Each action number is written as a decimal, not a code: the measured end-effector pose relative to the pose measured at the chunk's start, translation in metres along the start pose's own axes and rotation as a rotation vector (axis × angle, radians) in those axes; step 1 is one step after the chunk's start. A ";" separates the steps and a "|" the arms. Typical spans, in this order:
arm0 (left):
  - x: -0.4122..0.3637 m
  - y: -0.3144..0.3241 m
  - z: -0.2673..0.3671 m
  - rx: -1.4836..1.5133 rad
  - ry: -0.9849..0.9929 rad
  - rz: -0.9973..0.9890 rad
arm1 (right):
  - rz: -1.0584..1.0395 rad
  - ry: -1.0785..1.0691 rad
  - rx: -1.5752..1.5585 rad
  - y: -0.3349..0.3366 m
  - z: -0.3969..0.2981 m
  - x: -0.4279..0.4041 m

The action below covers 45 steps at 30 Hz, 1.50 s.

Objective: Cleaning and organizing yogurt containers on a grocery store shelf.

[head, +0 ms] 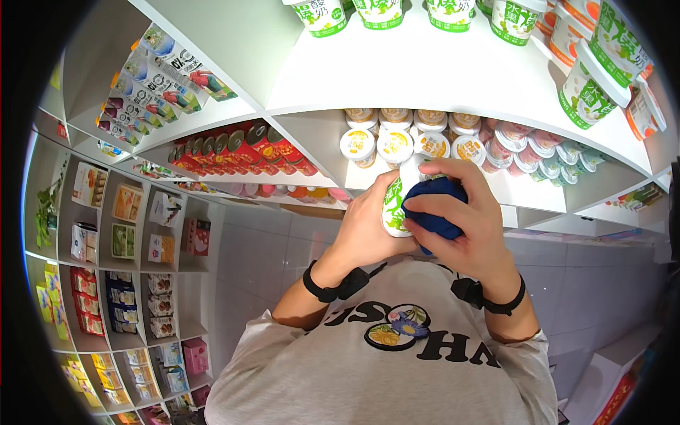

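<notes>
My left hand (366,220) is closed around a white and green yogurt cup (393,207), which lies tilted on its side before my chest. In my right hand (465,212) is a bunched dark blue cloth (435,207), pressed against the cup; the fingertips curl over the cloth and one finger reaches the cup's white end. Both hands are in front of the shelf edge. Matching green-printed cups (377,11) stand along the back of the upper shelf (340,69), and more cups are stacked at its right end (587,87).
Below the upper shelf are small white-lidded cups (396,146) and pink-labelled cups (531,141). Red cans (239,149) and cartons (164,69) fill compartments to the left. A cubby rack with packaged goods (162,247) stands at far left; a white box-shaped unit (600,372) is at lower right.
</notes>
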State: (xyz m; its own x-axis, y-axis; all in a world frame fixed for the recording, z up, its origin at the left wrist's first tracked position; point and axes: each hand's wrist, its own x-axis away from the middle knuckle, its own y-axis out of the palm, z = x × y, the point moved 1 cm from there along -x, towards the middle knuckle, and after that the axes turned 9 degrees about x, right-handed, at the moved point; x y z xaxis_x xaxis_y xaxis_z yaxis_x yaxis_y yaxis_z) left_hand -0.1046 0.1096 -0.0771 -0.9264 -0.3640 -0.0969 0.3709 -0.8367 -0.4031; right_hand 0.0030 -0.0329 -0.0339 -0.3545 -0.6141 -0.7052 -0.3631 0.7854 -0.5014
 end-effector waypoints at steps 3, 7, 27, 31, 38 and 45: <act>0.001 -0.001 -0.001 0.013 0.085 -0.026 | -0.055 -0.048 -0.021 -0.003 0.002 0.006; 0.000 -0.003 0.003 -0.328 0.270 -0.032 | -0.053 0.080 0.006 -0.004 0.000 0.008; 0.011 0.006 -0.030 0.587 0.125 0.137 | -0.206 0.934 -0.717 -0.019 0.059 0.057; -0.005 0.018 -0.025 0.884 0.096 -0.069 | 0.340 0.938 -0.756 -0.027 0.067 0.044; -0.017 0.055 -0.015 1.240 -0.038 -0.365 | 0.469 0.801 -0.745 -0.036 0.057 0.002; -0.029 0.091 0.000 1.199 -0.090 -0.251 | 0.270 0.706 -0.904 -0.053 0.064 0.011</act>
State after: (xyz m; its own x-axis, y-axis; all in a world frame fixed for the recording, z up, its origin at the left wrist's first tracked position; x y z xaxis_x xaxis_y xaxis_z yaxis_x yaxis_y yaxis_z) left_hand -0.0436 0.0442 -0.1114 -0.9905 -0.1258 -0.0548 0.0526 -0.7169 0.6952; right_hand 0.0733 -0.0766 -0.0475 -0.8085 -0.5669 -0.1577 -0.5817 0.7296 0.3594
